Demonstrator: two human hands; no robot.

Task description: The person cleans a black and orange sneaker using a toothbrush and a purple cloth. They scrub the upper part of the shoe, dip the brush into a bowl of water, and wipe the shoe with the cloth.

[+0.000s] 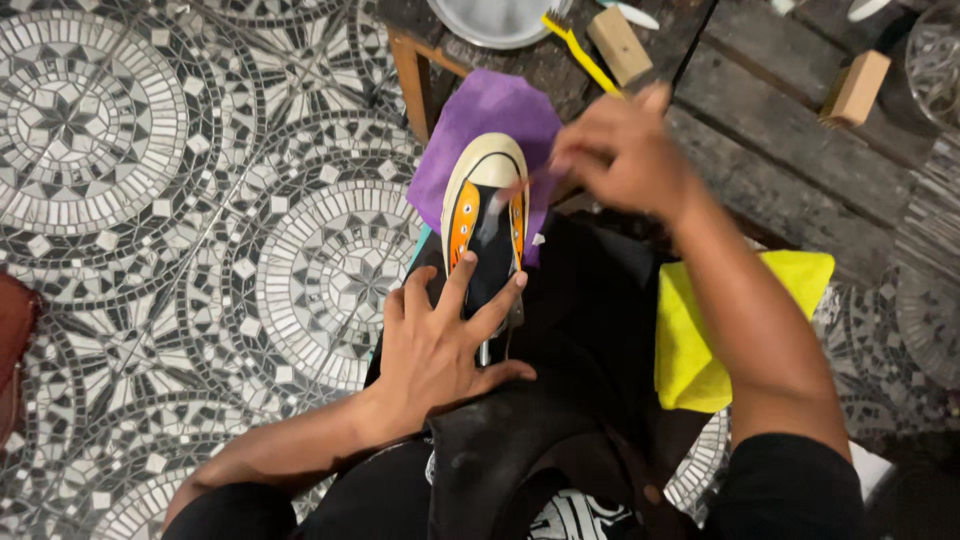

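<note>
A reddish-brown object (pixel 14 350) is showing at the far left edge, lying on the black-and-white mosaic floor (pixel 150 150), cut off by the frame.

Moving right, the person's left hand (pixel 435 345) is lying flat with its fingers spread wide, gripping nothing; its fingertips are pressing on the rear part of an orange and black canvas sneaker (pixel 487 220). The sneaker is sitting on the person's lap, its cream rubber toe cap pointing away from the person and resting over a purple cloth (pixel 480 115) that is spreading out beneath the toe.

Just right of the toe cap, the right hand (pixel 622 155) is hovering with its fingers drawn together in a pinch beside the sneaker's front. It is blurred, so whether it is holding anything cannot be told.

Beyond it, a yellow brush (pixel 580 52) is lying on a dark wooden table (pixel 770 130), next to a pale metal plate (pixel 495 20) and two wooden blocks (pixel 618 42), one near the brush and one further right.

A yellow cloth (pixel 690 350) is lying under the right forearm, beside the person's dark lap.
</note>
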